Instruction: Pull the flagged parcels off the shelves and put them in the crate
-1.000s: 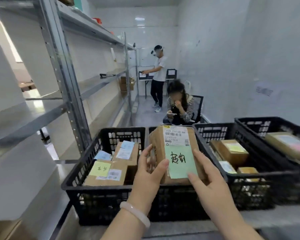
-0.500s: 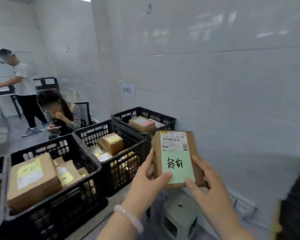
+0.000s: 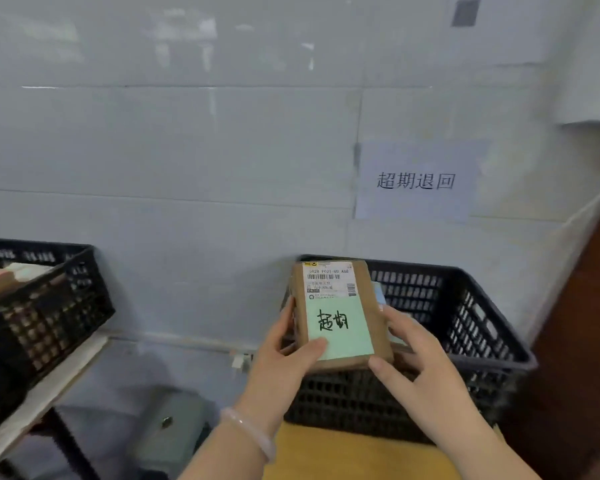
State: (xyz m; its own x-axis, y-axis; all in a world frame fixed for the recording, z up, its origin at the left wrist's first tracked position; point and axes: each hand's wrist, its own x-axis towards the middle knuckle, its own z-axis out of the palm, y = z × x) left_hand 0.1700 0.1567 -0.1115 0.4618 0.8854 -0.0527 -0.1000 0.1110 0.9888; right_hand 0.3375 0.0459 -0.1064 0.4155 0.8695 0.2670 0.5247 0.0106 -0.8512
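A pale tiled wall [image 3: 187,140] fills the upper frame, with a white paper sign [image 3: 416,181] at centre right printed 超期退回. Below the sign, at lower right, a black slotted crate [image 3: 482,323] stands against the wall on a yellow surface [image 3: 354,455]. A second black crate [image 3: 49,306] sits at the left edge on a pale board [image 3: 49,386], with a grey-green stool [image 3: 174,424] low between the two. The flagged parcel [image 3: 340,313], a brown cardboard box, is held at lower centre, overlapping the right crate's near left corner. Its long axis runs up and down the frame, its top end leaning slightly left towards the wall, its labelled face to the camera. A white shipping label [image 3: 329,280] with barcodes covers the upper end; its top line reads roughly "5028 P021-00 A68", and the smaller print is illegible. Below it a green note [image 3: 340,327] bears handwritten black 超期. The left hand [image 3: 284,362] grips the left edge, thumb on the note's lower corner; the right hand [image 3: 423,365] clasps the right edge, thumb at the bottom corner.
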